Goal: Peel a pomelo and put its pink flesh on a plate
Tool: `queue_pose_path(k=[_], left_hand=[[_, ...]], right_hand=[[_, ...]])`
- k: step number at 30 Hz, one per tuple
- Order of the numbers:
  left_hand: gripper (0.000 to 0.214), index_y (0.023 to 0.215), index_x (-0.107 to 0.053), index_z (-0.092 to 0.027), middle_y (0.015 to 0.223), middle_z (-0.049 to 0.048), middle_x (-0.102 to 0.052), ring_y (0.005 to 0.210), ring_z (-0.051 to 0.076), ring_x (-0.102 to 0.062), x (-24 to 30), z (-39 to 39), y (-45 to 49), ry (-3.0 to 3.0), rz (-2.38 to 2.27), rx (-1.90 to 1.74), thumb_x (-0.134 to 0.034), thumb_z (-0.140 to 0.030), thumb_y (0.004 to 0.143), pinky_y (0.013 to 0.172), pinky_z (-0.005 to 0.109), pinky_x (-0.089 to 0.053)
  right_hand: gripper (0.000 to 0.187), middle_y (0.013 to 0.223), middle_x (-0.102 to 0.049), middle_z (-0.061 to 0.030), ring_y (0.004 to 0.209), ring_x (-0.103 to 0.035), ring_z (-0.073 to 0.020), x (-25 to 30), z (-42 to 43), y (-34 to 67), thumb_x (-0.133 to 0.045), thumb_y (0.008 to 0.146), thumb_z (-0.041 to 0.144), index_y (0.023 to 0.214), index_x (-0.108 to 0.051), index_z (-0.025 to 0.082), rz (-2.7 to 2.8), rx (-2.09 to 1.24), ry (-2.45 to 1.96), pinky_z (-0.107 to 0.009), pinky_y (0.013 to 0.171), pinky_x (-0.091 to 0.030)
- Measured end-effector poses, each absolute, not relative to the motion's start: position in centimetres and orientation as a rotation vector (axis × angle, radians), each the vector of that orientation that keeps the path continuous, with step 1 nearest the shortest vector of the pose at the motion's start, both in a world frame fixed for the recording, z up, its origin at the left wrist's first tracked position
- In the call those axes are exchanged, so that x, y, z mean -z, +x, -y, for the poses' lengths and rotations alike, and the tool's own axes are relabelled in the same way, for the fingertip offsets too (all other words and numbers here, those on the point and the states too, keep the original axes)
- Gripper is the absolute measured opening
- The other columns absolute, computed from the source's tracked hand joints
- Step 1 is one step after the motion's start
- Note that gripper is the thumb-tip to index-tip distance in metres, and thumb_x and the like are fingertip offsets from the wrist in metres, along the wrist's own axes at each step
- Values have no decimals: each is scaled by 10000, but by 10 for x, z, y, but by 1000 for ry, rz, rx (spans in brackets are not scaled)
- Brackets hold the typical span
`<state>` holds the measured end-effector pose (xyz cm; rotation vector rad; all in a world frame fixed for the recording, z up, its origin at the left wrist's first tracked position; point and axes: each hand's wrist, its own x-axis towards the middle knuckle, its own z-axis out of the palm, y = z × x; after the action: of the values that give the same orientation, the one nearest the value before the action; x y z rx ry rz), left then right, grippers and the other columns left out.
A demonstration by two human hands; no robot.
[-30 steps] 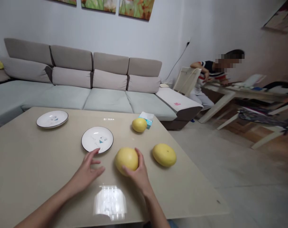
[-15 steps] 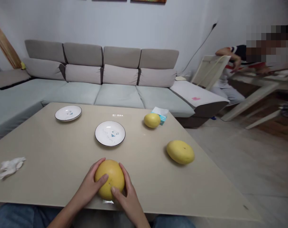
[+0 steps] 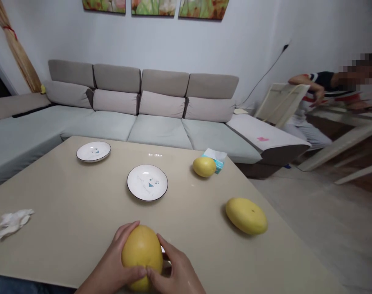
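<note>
We now hold pomelo [image 3: 142, 255] at near table [image 3: 66, 204] edge, pulled closer than before; left hand [image 3: 112, 267] and right hand [image 3: 176, 273] both wrapped around it, thumbs meeting.

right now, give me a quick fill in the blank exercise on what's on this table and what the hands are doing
1. Both the left hand and the right hand hold one yellow ____.
2. The number of white plates on the table is ____.
3. The crumpled tissue lies near the table's ____ edge.
4. Behind the small far fruit sits a tissue ____.

Missing words: fruit; two; left; box
</note>
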<state>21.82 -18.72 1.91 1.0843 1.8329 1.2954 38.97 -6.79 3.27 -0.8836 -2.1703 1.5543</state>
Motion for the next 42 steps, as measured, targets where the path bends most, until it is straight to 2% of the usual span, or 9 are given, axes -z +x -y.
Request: queue_pose_path(k=[3,6,11,20,24,26,29,33,42], left_hand=[[912,1413,-483,-281,1469,143,-437,1369,407,-406,-9,186,222,1062,-1871,-1358,-827,-472,591,1152,557,-327],[895,1403,-487,-278,1459,146,-454,1360,413,-418,-4,188,225,1029,-1866,-1394,-821,-472,595,1143,563,-338],[853,1413,-455,-263,1463,147,-446,1357,389,-426,-7,195,230,986,-1864,-1394,-783,-481,656,1145,546,-337],[753,1441,-396,-254,1495,122,-407,1398,354,-382,7,205,243,1003,-1980,-1456,-679,-496,787,1165,487,-335],[797,1477,-336,-243,1532,126,-356,1423,348,-348,11,211,238,1014,-1910,-1440,-639,-556,810,1178,482,-309],[811,1490,-305,-251,1549,125,-332,1437,339,-328,10,213,234,1008,-1874,-1431,-630,-567,817,1186,481,-293],[811,1491,-303,-252,1554,126,-331,1443,340,-319,9,212,231,976,-1862,-1421,-626,-573,820,1186,477,-294],[820,1474,-335,-241,1535,131,-358,1434,356,-327,9,210,233,1002,-1917,-1413,-656,-568,794,1188,485,-287],[715,1445,-323,-217,1481,156,-378,1394,343,-382,4,201,246,1134,-2063,-1379,-626,-445,839,1155,554,-326]], right_hand=[[595,1068,-750,-97,877,-714,-304,-48,64,390,-678,693,308,1283,-641,242,2396,-1320,-868,-343,699,-555],[628,1000,-760,-120,829,-717,-326,-46,69,387,-666,678,312,1296,-624,213,2486,-1108,-908,-351,675,-539],[774,1125,-718,-178,869,-709,-351,-28,84,382,-646,664,280,1414,-503,147,2482,-972,-910,-377,706,-544],[761,1328,-630,-127,1020,-692,-341,-18,97,384,-592,739,227,1480,-420,209,2398,-940,-885,-421,825,-576],[774,1466,-494,-131,1230,-588,-350,-8,98,389,-590,791,227,1525,-349,190,2422,-896,-784,-467,958,-546],[744,1468,-490,-116,1258,-567,-342,-10,96,394,-605,824,256,1523,-354,217,2431,-865,-728,-465,977,-541],[622,1374,-595,-96,1181,-629,-330,-20,92,400,-638,848,305,1449,-480,274,2410,-779,-710,-447,934,-572],[409,1245,-682,-100,1040,-698,-295,-34,89,402,-633,859,316,1266,-637,273,2460,-693,-737,-379,843,-601],[405,962,-643,-83,838,-667,-227,-31,102,383,-518,714,78,1106,-551,172,2400,-472,-830,-325,701,-573]])
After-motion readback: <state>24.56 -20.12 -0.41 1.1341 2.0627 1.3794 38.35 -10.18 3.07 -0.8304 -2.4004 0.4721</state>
